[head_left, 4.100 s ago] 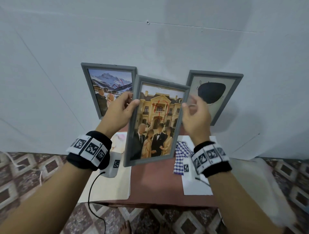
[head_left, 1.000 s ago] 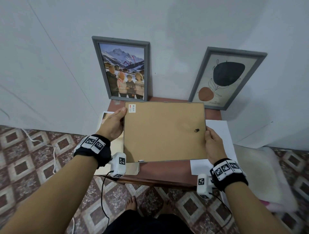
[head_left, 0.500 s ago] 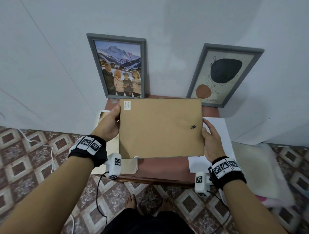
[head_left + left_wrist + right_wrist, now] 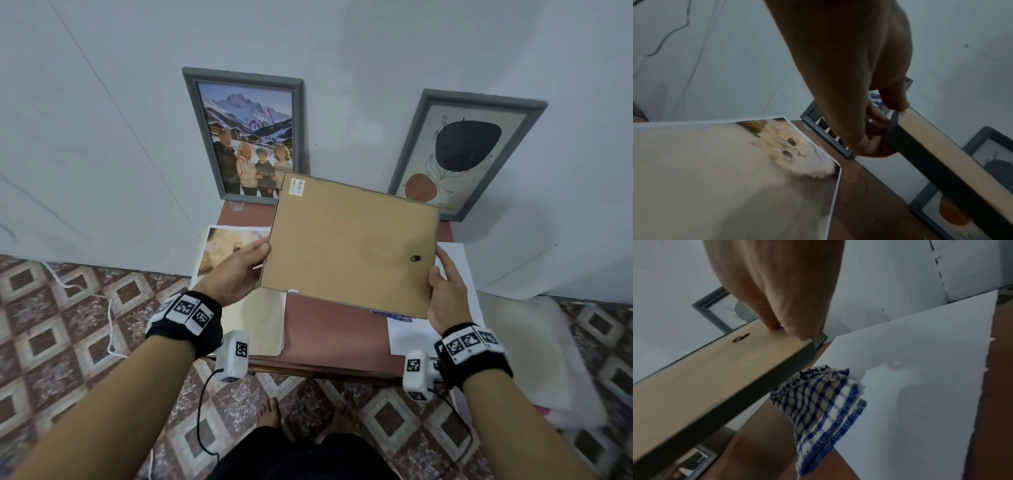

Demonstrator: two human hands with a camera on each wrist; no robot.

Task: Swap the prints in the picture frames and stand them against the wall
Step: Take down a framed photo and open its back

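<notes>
I hold a grey picture frame (image 4: 349, 243) face down above the small red-brown table (image 4: 335, 329), so its brown backing board with a small hanger (image 4: 416, 258) faces up. My left hand (image 4: 239, 270) grips its left edge, thumb on top and fingers underneath (image 4: 875, 129). My right hand (image 4: 445, 291) grips the right edge (image 4: 789, 331). Two more grey frames lean on the wall: a mountain family photo (image 4: 248, 137) at the left and an abstract fruit print (image 4: 462, 154) at the right. A loose cat print (image 4: 748, 162) lies on the table's left.
A white sheet (image 4: 920, 386) lies on the table's right side, with a folded blue checked cloth (image 4: 824, 402) on its edge, under the held frame. A white cable (image 4: 109, 308) runs over the patterned floor at the left. A pale cushion (image 4: 534, 349) lies at the right.
The frame, first held upright with its wedding photo facing me, is now face down. Over the last second it has shifted slightly right and rotated a little clockwise.
</notes>
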